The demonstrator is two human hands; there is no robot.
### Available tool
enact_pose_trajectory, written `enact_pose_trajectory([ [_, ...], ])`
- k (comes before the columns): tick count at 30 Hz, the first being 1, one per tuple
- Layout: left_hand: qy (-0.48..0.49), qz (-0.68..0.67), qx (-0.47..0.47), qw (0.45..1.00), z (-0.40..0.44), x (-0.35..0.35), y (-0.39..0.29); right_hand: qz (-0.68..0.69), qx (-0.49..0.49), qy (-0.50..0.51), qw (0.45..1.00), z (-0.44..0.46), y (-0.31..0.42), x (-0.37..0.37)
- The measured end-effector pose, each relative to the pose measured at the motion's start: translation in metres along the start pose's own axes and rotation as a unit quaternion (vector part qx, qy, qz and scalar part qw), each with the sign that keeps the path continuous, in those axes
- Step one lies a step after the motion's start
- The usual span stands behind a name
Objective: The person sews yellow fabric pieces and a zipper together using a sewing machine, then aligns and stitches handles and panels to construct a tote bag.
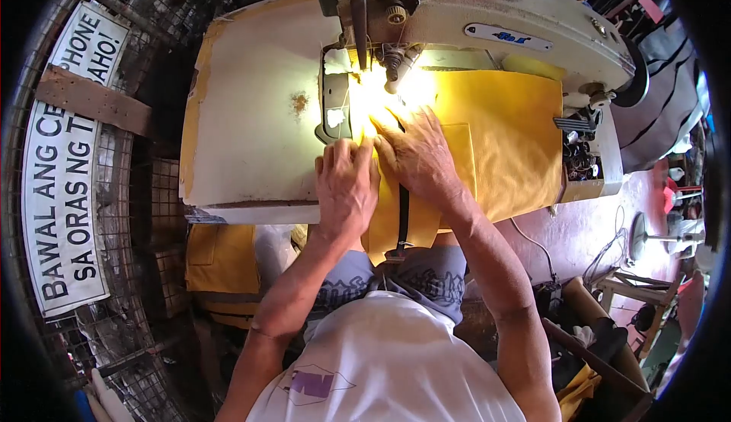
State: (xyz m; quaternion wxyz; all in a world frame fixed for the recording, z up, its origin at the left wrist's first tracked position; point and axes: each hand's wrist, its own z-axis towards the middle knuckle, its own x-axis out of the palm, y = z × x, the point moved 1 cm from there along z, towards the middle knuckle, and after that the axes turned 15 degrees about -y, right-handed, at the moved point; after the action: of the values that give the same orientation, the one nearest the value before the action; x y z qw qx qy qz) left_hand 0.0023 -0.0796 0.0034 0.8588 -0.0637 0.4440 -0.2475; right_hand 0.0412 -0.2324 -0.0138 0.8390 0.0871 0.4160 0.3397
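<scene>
A large piece of yellow fabric (518,140) lies across the sewing machine (464,11) bed, and its front end hangs over my lap. A black strip that looks like a zipper (403,220) runs down this hanging part. My left hand (346,186) has its fingers curled together at the fabric's left edge, gripping it just in front of the needle area. Beside it, my right hand (422,152) rests on top of the fabric, fingers stretched toward the needle. Bright lamp glare hides the needle, the presser foot and some fingertips.
The pale machine table (251,102) extends to the left. Below it hang more yellow pieces (221,258). A wire mesh wall with a lettered sign (68,171) stands at far left. At right are a fan (640,238) and a wooden stand (640,293).
</scene>
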Motion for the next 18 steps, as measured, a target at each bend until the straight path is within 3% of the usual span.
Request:
enact_pose_trajectory([
  [6,-0.023,0.003,0.026,0.999,-0.020,-0.002,0.002,-0.056,0.005,0.029,0.998,0.014,-0.006,0.000],
  [7,-0.030,0.001,0.030,0.999,-0.021,-0.002,0.002,-0.073,-0.044,-0.067,0.994,0.017,-0.013,0.008],
  [11,-0.049,-0.010,0.029,0.998,-0.022,0.002,0.004,-0.075,-0.058,-0.060,0.994,0.029,-0.049,0.031],
  [13,-0.050,-0.013,0.027,0.998,-0.022,0.005,0.005,-0.067,-0.015,0.016,0.997,0.041,-0.062,0.037],
  [15,-0.050,-0.013,0.025,0.998,-0.022,0.004,0.004,0.025,0.016,-0.090,0.995,0.040,-0.064,0.037],
  [18,-0.043,0.004,0.040,0.998,-0.022,0.005,0.005,0.076,0.009,-0.084,0.993,0.055,-0.067,0.038],
])
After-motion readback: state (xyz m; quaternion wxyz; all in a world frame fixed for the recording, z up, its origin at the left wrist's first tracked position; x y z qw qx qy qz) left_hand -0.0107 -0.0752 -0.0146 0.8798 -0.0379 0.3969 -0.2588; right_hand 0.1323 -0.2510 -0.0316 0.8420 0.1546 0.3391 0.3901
